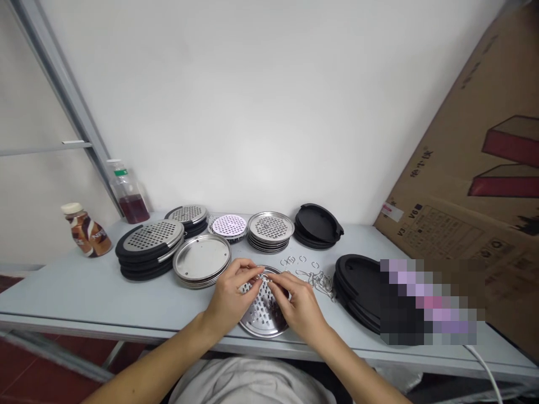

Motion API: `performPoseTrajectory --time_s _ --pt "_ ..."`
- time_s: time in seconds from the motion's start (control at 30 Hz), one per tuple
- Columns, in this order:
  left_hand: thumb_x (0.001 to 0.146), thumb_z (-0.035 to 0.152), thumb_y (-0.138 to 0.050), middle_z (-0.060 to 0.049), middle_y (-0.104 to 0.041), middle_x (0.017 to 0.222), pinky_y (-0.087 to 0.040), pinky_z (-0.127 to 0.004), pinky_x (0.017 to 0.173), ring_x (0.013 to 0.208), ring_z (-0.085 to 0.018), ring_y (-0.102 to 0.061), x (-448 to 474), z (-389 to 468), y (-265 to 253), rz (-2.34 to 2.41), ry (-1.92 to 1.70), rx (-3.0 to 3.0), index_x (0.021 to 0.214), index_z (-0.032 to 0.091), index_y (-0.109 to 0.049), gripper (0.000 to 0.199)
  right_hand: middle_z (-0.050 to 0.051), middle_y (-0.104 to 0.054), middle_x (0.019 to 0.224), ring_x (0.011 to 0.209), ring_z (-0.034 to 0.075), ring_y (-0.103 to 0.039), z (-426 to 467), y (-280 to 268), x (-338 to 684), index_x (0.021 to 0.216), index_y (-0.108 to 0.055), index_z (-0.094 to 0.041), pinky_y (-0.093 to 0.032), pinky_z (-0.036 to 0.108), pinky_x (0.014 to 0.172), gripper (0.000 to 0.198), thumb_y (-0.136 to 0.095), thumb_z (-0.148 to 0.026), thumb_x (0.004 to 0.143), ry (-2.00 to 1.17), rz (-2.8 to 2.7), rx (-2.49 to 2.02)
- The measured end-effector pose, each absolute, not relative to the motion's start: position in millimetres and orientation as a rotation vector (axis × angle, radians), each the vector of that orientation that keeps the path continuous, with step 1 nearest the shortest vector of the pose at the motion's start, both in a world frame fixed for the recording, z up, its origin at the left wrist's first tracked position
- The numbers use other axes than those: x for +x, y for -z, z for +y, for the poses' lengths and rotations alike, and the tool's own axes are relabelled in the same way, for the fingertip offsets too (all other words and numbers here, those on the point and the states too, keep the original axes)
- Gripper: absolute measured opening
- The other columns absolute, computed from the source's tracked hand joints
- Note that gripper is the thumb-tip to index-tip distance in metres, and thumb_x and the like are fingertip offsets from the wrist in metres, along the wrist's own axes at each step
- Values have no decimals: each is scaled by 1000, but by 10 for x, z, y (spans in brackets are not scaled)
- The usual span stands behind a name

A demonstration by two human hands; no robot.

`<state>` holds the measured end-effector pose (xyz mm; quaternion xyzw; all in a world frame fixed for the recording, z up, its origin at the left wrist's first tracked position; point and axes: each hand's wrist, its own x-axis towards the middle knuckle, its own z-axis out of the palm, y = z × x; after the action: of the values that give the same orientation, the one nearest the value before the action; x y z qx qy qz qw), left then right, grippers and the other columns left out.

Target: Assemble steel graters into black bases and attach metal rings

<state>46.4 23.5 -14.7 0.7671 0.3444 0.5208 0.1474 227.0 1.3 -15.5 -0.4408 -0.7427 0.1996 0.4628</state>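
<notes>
My left hand [231, 293] and right hand [301, 304], fingertips nearly together, pinch a small wire piece [263, 277] (too tiny to identify) over the steel grater disc [264, 315]. Black-rimmed graters [149, 251] at left look assembled; black trays [316, 223] at right look unfilled.

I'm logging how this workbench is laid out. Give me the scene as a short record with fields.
Left hand: pinching a small metal piece, shape unclear
Right hand: pinching the same piece
Under hands: perforated metal disc
Loose parts: metal rings, bent-wire clips
Left stacks: plain metal discs, black-rimmed perforated discs
Right stacks: black round trays
Far left: two bottles
Far right: cardboard box
</notes>
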Motion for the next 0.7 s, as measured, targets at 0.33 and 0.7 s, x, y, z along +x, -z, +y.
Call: performPoseTrajectory --time_s 0.33,0.7 --pt "89 8 -56 -6 -70 100 -56 -31 84 94 -18 -67 434 214 70 854 -1324 2205 115 25 -72 35 2 -68 72 63 15 -62 -7 171 2265 95 -75 -22 -49 26 61 14 -63 -24 89 -439 -1784 -1044" --pt "88 13 -65 -6 -73 97 -55 -31 84 92 -19 -68 441 189 35 757 -1371 2164 101 22 -74 18 -4 -61 66 58 13 -57 -27 201 2241 96 -64 -21 -50 25 60 19 -71 -18 79 -445 -1682 -1074"
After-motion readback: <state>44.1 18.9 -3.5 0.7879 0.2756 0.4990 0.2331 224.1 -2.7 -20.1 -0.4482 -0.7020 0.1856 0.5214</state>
